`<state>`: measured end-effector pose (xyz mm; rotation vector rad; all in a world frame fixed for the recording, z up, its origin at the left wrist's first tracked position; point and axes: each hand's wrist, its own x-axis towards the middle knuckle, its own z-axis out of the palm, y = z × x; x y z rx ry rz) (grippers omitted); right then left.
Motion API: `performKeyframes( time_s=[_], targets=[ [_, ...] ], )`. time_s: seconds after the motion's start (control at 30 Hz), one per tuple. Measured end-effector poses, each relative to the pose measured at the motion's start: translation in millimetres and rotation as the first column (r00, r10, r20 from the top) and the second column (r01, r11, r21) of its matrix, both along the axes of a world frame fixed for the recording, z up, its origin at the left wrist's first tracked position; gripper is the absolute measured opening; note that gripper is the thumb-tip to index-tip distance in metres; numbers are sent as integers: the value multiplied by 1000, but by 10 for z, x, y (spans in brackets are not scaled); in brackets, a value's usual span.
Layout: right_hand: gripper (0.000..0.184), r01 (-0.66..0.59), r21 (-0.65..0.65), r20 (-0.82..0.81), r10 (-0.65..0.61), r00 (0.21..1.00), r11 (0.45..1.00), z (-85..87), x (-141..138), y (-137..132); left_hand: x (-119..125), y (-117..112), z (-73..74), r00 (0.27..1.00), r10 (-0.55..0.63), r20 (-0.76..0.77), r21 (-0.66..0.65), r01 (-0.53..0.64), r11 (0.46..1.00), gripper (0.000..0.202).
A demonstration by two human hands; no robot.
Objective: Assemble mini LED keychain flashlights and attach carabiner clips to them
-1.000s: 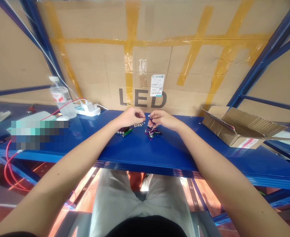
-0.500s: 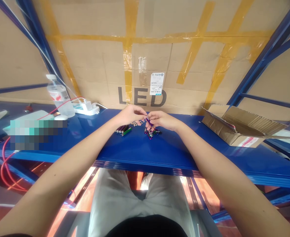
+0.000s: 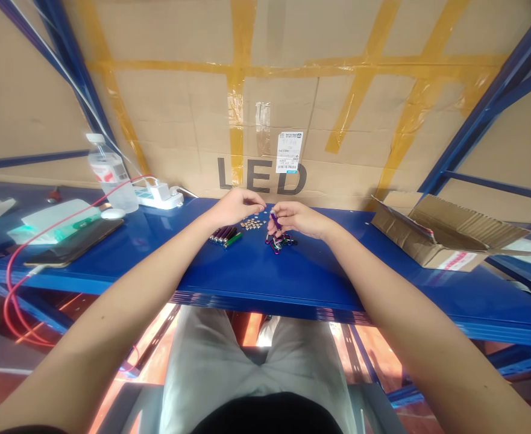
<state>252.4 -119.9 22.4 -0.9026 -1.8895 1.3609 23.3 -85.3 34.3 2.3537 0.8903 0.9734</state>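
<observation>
A short, shiny purple metal cylinder (image 3: 275, 221) is in the right hand (image 3: 295, 219), its thumb and fingers clamped on it, just behind a small heap of multicoloured metal carabiner-like clips (image 3: 279, 242). The left hand (image 3: 238, 206) is up, behind and to the left of the heap, with thumb and forefinger close together; whether anything is pinched between them cannot be told.

Left of the heap, small, round, metallic pieces (image 3: 252, 223) lie scattered below the left hand. Further left, a row of slim, dark purple tubes (image 3: 222, 234) lies beside a bright green tube (image 3: 233, 240). All rest on a glossy blue metal tabletop (image 3: 265, 280).

Well to the heap's left are a white power strip (image 3: 168, 202), a clear plastic bottle with a white cap (image 3: 115, 182) and a dark, flat, rectangular slab (image 3: 78, 242). Well to its right sits an open brown cardboard box (image 3: 403, 242). Behind it stands a large brown cardboard panel printed "LED" (image 3: 170, 120).
</observation>
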Motion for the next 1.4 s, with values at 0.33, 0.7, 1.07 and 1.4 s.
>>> performKeyframes(
  time_s=[0.33, 0.7, 1.07, 1.4],
  targets=[
    [15, -33, 98, 1, 33, 999, 995, 41, 56, 22, -114, 152, -159, 880, 36, -474, 86, 6, 996, 17],
    [15, 10, 185, 69, -23, 997, 983, 74, 93, 66, 37, -34, -44, 975, 97, -198, 24, -94, 995, 18],
    [22, -140, 600, 581, -309, 753, 788, -37, -293, 68, -39, 69, -73, 927, 234, -292, 55, -228, 972, 17],
    [25, -226, 635, 607, -298, 737, 738, 118, -393, 93, -134, 162, -95, 925, 194, -328, 70, -181, 981, 23]
  ],
)
